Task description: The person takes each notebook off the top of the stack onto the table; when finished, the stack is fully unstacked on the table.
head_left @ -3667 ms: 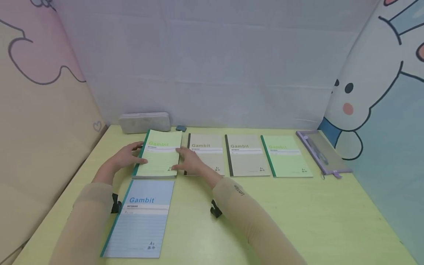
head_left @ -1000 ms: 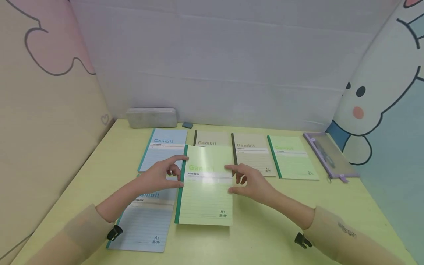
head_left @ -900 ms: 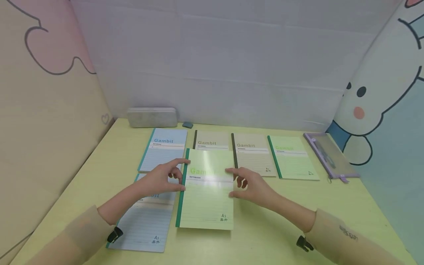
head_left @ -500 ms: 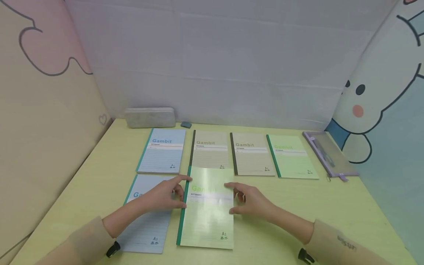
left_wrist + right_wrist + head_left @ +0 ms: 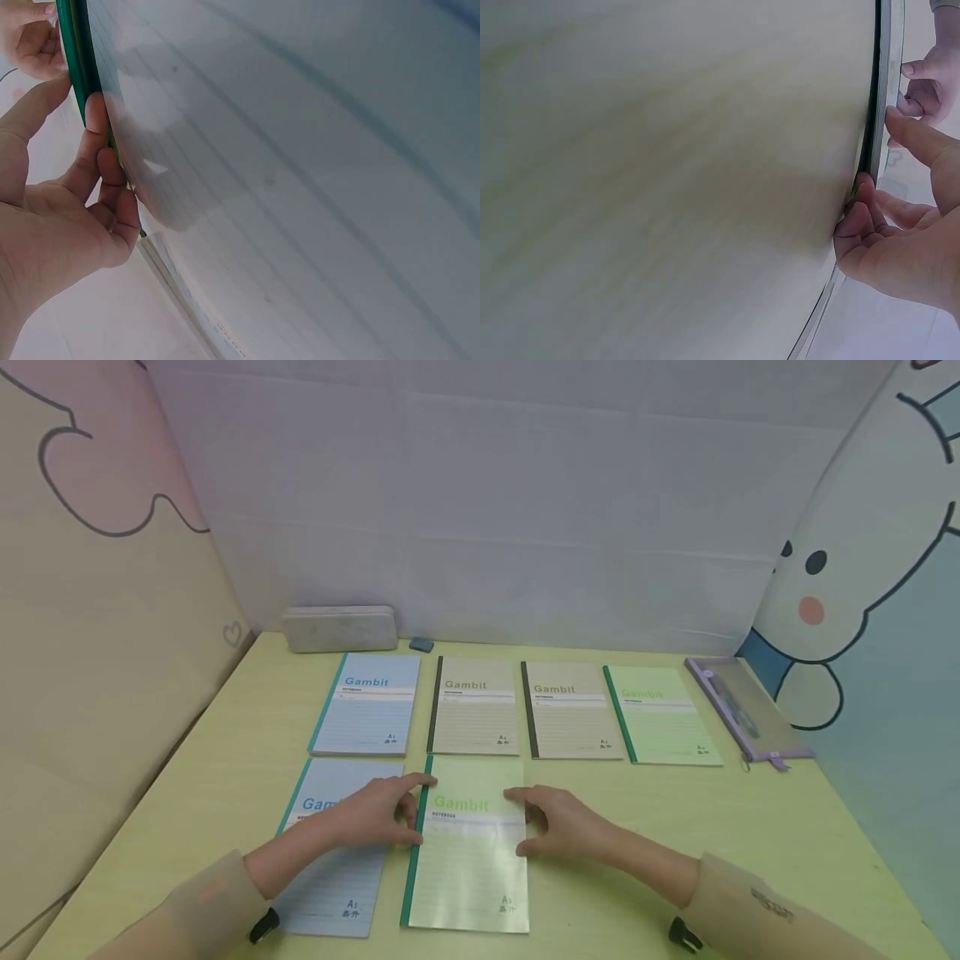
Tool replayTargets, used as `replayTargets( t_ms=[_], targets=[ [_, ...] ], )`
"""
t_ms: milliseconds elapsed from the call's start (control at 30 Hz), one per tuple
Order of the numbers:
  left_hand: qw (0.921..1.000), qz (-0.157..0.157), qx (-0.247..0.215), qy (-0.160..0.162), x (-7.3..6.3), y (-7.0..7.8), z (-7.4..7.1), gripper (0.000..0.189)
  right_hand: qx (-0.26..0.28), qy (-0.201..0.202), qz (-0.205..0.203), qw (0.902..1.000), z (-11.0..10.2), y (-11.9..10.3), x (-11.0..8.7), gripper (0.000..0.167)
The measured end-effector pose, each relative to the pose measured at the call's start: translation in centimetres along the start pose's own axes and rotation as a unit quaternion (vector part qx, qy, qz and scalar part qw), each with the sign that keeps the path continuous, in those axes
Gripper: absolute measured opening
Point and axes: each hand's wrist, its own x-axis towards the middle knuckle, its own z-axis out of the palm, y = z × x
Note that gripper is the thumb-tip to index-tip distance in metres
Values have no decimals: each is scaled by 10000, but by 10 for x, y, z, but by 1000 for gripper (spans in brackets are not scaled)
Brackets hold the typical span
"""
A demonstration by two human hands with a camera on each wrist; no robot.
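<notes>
A green A5 notebook with a dark green spine lies flat, close over the table in front of the row of notebooks. My left hand grips its spine side, index finger and thumb apart along the edge. On the opposite edge, my right hand holds it in the same way. In the left wrist view, curled fingers sit against the green spine. The right wrist view has fingertips at the notebook's page edge. Beneath my left forearm, a blue notebook is partly hidden.
Along the back lie a blue notebook, two beige notebooks and another green notebook. A purple-edged mesh pouch with a pen stands at the far right. A grey pencil case and a small dark block are at the back left.
Both hands have carried the green notebook from the back-left stack rightward and toward me, then lowered it beside the front blue notebook. The back-left blue notebook beneath is uncovered.
</notes>
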Motion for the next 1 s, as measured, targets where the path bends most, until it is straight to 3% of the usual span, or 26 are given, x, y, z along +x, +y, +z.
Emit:
replayTargets(
  t_ms=[500, 733, 1000],
  targets=[
    [9994, 21, 334, 86, 4, -4, -2, 74, -134, -129, -66, 9998, -5, -3, 10, 67],
    [9985, 88, 313, 430, -2, 2, -25, 71, -115, -55, -255, 9996, -27, -15, 15, 68],
    [9949, -173, 488, 866, -7, -3, -59, 66, -288, 340, -242, 9987, -61, -32, 29, 67]
  ],
)
